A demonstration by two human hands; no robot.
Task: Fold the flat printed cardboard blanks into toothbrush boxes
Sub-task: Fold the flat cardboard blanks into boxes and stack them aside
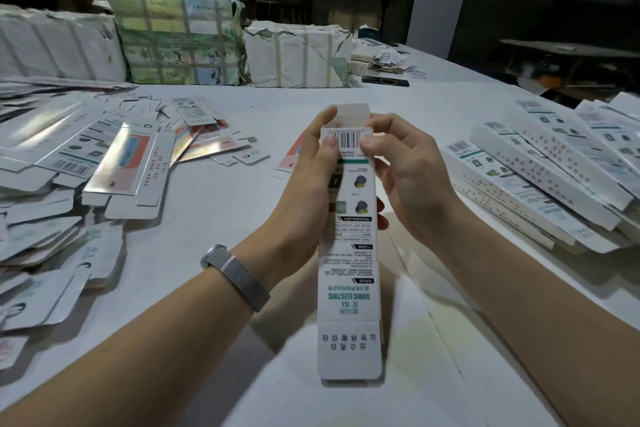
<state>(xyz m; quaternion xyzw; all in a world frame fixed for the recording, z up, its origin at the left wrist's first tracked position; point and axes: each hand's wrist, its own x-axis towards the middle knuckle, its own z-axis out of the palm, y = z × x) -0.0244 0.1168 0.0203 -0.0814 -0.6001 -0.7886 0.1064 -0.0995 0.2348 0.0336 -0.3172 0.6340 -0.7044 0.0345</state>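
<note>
Held upright above the white tabletop (346,94), mid-frame: one toothbrush box (348,253), far flap raised, its open end partly hidden behind both thumbs. Left hand (304,180) fingers wrapped round the left edge, right hand (405,163) fingers pinching the top right; fingertips behind the card unseen. Flat blanks (104,163) heaped at left, cut off by the frame. Folded boxes (554,163) stacked at right. Small print unreadable.
</note>
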